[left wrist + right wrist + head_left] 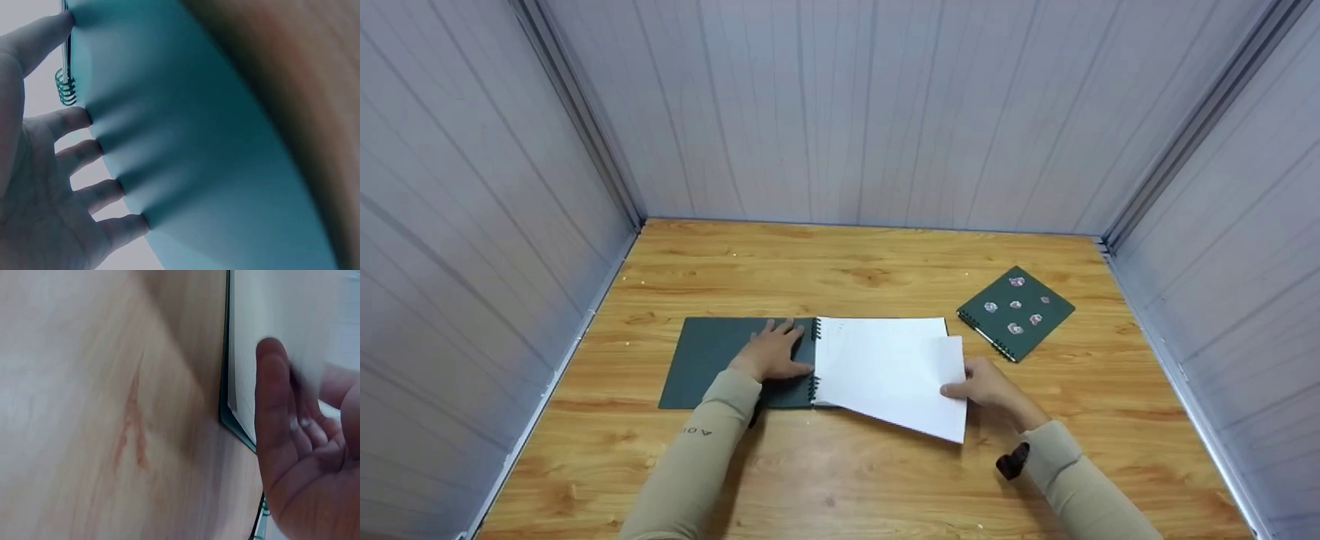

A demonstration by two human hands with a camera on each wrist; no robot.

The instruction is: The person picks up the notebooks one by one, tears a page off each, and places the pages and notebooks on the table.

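A spiral notebook lies spread on the table, its dark green cover (701,364) to the left and white pages (877,360) to the right of the black coil (814,388). My left hand (771,354) rests on the cover beside the coil, fingers spread; in the left wrist view that hand (62,174) touches the green cover (197,140) with its fingertips. At the right edge my right hand (990,386) pinches a white sheet, which slants over the pages. In the right wrist view the hand (304,450) has the blurred sheet (304,309) between thumb and fingers.
A smaller dark green spiral notebook (997,315) with several stickers lies turned at an angle, behind and right of the white pages. Light panelled walls (840,112) stand at the back and both sides of the wooden table (825,480). Small white specks dot the wood.
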